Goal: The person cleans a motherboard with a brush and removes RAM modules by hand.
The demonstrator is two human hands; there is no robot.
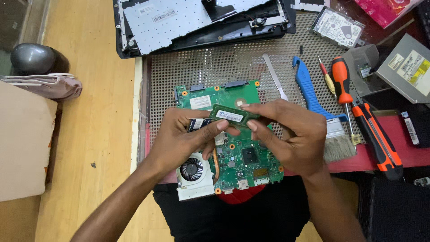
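Both hands (242, 134) pinch memory module (234, 116) above motherboard (237, 157).

warm wooden desk under even light

a pale wooden tabletop (96, 112) spreads left of a perforated work mat (215, 62); a red surface (394, 134) lies at right.

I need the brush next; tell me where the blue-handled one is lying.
In the head view, the blue-handled brush lies on the perforated mat, past the right hand, between the flat metal pry tool and the orange-handled screwdriver.
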